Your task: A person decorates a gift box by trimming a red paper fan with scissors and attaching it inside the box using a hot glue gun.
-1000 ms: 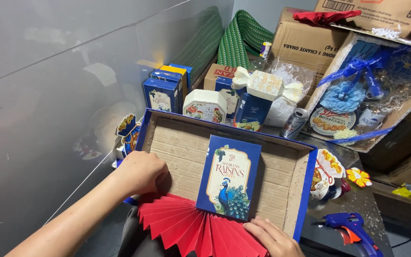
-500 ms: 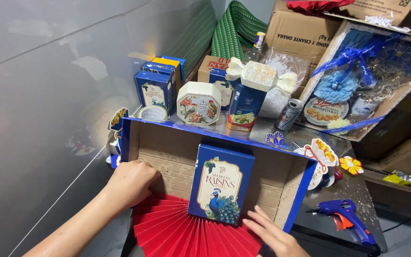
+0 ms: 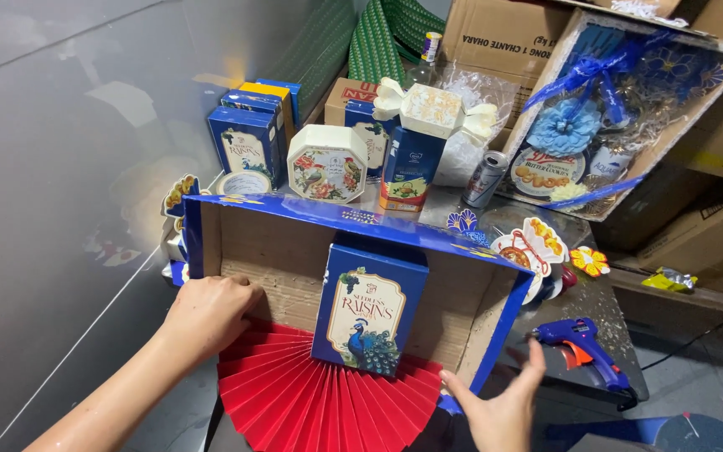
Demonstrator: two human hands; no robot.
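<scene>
left hand (image 3: 207,314) lies curled on the blue-edged cardboard tray (image 3: 294,251) at its left edge, pressing rather than gripping; right hand (image 3: 504,410), fingers spread, grasps nothing beside its right corner. the tray looks light and stiff, best held by its walls. the red pleated paper fan (image 3: 311,398) would crease easily; the blue peacock carton (image 3: 366,310) stands mid-tray.

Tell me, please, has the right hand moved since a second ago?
Yes. The right hand has left the red paper fan and moved right, to the tray's blue right corner.
</scene>
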